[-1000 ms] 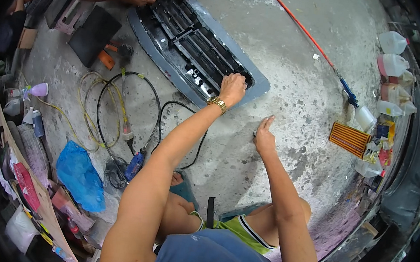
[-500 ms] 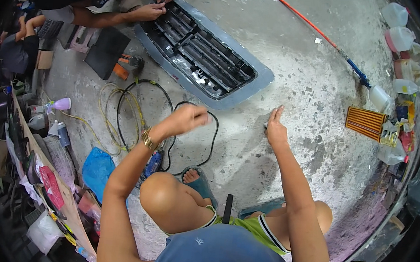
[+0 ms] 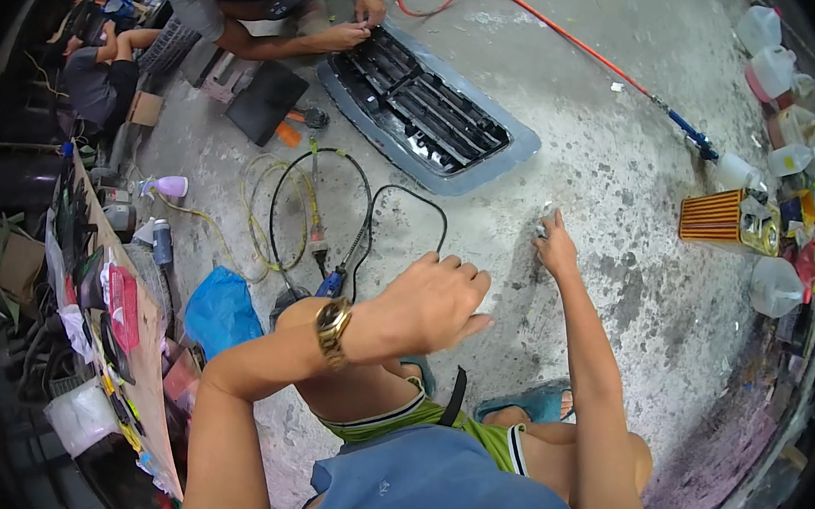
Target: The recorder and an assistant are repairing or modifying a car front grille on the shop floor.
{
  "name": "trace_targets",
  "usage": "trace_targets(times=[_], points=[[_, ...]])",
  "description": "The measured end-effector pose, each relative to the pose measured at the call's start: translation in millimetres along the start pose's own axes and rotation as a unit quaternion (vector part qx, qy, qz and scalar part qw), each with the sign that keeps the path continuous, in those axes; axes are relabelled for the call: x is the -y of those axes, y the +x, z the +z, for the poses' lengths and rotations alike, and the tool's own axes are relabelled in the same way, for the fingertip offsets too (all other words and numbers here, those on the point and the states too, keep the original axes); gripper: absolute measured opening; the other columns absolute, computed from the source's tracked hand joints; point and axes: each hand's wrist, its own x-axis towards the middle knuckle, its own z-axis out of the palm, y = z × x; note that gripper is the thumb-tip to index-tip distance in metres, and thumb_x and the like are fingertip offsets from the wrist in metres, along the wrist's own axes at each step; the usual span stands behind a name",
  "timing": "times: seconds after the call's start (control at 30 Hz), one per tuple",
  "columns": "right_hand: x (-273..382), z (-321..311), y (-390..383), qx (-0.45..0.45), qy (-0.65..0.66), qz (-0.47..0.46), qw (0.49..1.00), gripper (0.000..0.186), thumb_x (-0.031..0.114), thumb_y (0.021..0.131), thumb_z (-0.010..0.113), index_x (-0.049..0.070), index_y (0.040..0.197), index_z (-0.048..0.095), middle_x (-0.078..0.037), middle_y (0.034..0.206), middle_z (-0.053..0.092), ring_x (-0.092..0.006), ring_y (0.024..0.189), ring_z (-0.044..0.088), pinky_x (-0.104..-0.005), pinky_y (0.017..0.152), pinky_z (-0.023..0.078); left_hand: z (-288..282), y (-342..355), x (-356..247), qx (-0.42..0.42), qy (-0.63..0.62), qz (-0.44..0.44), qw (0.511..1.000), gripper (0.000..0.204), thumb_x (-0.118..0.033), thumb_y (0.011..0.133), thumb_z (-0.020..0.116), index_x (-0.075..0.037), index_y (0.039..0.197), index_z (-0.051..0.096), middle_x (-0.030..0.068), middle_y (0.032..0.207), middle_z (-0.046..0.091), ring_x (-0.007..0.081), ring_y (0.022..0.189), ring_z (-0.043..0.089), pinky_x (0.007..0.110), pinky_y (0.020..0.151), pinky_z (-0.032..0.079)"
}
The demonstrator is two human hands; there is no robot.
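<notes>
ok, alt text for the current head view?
A person's left hand, gold watch on its wrist, hangs in midair; the right hand reaches forward over a concrete floor, perhaps pinching something small. A co-worker's hands are at the far end of a gray-rimmed black grille.

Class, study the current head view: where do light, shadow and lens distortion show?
Head view: the corners fall to black, and the floor's right-hand edge bows, suggesting lens distortion; the floor is bright between the grille and the right hand, with a soft shadow below that hand; in the same view, small glints mark the black grille.
</notes>
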Motion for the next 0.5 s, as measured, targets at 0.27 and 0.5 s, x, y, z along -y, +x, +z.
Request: trace_targets(times=[0.27,0.5], points=[[128.0,-52.3,-32.8,-0.021,0.804,0.052,0.592,0.047,0.039,0.091,0.049,0.003,0.121,0.046,-0.006,0.113,0.053,-0.0131,0.098,0.05,-0.0282,0.085,0.04,41.9,44.7,42.8,-0.011,-0.289,-0.141,0.947,0.083,-0.06,0.086,0.04,0.005,0.134,0.027,0.0226,0.128,0.046,0.0345,0.115,0.047,0.039,0.094,0.038],[199.2,-103.8,-61.0,-0.299,0.524,-0.166,0.78,0.046,0.038,0.094,0.038,0.001,0.119,0.049,-0.013,0.123,0.046,-0.0227,0.115,0.043,-0.033,0.096,0.033,26.4,63.2,16.3,-0.111,-0.592,-0.064,0.796,0.067,-0.056,0.093,0.025,-0.005,0.137,0.027,0.0136,0.132,0.037,0.0209,0.123,0.035,0.033,0.101,0.031]])
